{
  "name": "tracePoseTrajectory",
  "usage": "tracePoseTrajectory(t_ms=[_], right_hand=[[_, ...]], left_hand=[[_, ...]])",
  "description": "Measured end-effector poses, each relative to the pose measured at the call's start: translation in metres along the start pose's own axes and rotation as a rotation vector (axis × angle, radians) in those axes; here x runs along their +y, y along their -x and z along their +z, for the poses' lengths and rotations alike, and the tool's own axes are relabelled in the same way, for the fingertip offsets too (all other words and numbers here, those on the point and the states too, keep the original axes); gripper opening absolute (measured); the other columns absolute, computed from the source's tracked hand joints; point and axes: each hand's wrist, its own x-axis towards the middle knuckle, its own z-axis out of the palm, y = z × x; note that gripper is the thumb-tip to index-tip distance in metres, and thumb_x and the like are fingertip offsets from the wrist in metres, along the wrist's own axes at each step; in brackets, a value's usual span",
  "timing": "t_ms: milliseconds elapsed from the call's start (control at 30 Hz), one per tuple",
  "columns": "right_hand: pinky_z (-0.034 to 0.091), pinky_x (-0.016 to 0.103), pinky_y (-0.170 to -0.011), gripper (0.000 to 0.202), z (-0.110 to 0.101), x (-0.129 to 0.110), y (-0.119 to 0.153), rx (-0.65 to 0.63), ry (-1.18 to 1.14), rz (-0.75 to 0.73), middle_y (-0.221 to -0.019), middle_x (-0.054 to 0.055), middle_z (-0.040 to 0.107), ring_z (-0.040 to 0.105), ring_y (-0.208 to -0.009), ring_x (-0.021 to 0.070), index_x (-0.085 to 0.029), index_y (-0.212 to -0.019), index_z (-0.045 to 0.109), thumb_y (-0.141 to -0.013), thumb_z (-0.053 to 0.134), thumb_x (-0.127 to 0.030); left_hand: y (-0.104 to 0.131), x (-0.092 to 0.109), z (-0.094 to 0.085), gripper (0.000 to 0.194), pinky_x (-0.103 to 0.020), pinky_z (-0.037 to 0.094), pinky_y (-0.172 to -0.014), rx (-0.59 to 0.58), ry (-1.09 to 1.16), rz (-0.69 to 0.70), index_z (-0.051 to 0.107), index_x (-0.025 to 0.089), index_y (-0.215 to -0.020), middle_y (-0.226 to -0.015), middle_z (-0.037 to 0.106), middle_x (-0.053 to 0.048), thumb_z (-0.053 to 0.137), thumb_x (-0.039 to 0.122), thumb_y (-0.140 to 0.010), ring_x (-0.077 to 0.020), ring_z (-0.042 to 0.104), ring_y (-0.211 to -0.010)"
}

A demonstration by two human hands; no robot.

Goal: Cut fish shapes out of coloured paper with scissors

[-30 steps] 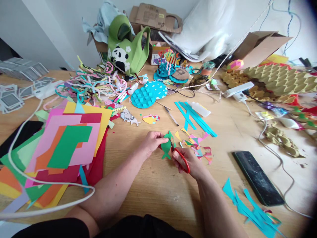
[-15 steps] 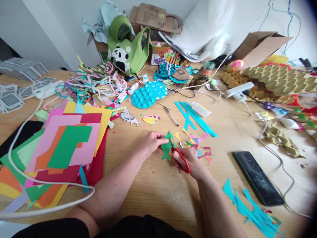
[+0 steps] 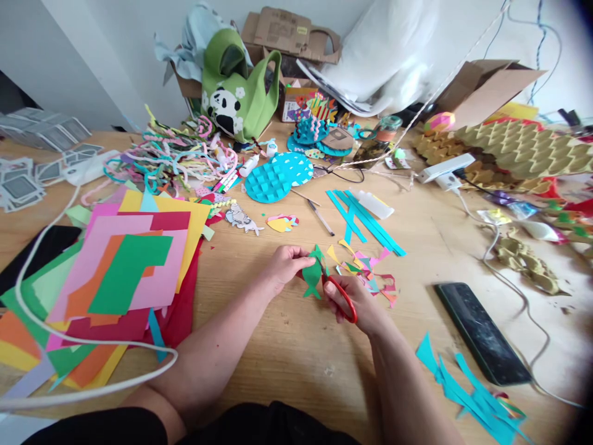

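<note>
Between the thumb and fingers of my left hand is a green paper fish, its forked tail pointing toward me. My right hand grips red-handled scissors, with the blades at the fish's right edge near the top. My fingers cover part of the handles. Just beyond my right hand lie colourful paper scraps. Farther off, a small yellow and pink paper fish rests on the table beside a grey patterned paper cutout.
Stacked coloured paper lies at left, with a white cable looping across it. A phone and blue paper offcuts are at right. Blue strips, a pen and blue textured discs lie ahead. A green panda bag stands behind.
My right hand and the scissors have shifted very slightly to the right. The green fish remains in my left hand, almost unmoved.
</note>
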Motion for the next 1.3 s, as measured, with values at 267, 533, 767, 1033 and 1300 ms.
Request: tracePoseTrajectory(t_ms=[267,533,767,1033,1300], right_hand=[[0.03,0.02,-0.034,0.071,-0.0016,-0.0022,0.0012,-0.054,0.007,-0.038,-0.048,-0.001,0.052,0.049,-0.035,0.0097,-0.019,-0.058,0.049,-0.065,0.057,-0.088],[0.028,0.021,-0.033,0.067,-0.0048,0.0,0.0016,-0.075,0.038,-0.084,-0.045,-0.001,0.05,0.047,-0.033,0.0099,-0.02,-0.057,0.048,-0.071,0.055,-0.085],[0.029,0.021,-0.032,0.067,-0.0054,0.0012,0.0007,-0.048,0.051,-0.08,-0.044,-0.001,0.049,0.047,-0.033,0.0102,-0.02,-0.056,0.047,-0.069,0.056,-0.086],[0.029,0.021,-0.034,0.066,-0.0068,0.0034,0.0012,-0.078,0.025,-0.073,-0.047,-0.001,0.052,0.048,-0.034,0.01,-0.02,-0.059,0.049,-0.07,0.056,-0.085],[0.029,0.021,-0.033,0.069,-0.0074,0.0026,0.0016,-0.083,0.023,-0.056,-0.046,-0.001,0.052,0.048,-0.034,0.0102,-0.02,-0.059,0.048,-0.068,0.053,-0.088]], left_hand=[[-0.0006,-0.0011,-0.002,0.02,-0.023,0.045,-0.057,-0.028,-0.042,0.011,0.066,0.012,-0.069,-0.064,0.065,-0.002,0.076,0.028,-0.061,-0.0099,0.057,-0.055],[0.0004,-0.0009,-0.0019,0.02,-0.023,0.042,-0.055,-0.023,-0.049,0.01,0.066,0.013,-0.067,-0.063,0.065,-0.002,0.076,0.028,-0.06,-0.01,0.055,-0.054],[0.0006,-0.0006,-0.0015,0.022,-0.024,0.043,-0.057,-0.019,-0.051,0.01,0.067,0.013,-0.069,-0.064,0.065,-0.002,0.077,0.03,-0.061,-0.0106,0.056,-0.055],[-0.0009,-0.003,-0.0025,0.022,-0.023,0.041,-0.058,-0.021,-0.083,0.045,0.067,0.013,-0.07,-0.063,0.064,-0.001,0.076,0.031,-0.062,-0.0096,0.054,-0.055],[-0.0001,-0.0027,-0.0033,0.021,-0.023,0.041,-0.059,-0.033,-0.102,0.049,0.066,0.013,-0.069,-0.064,0.064,-0.001,0.076,0.031,-0.063,-0.0097,0.054,-0.056]])
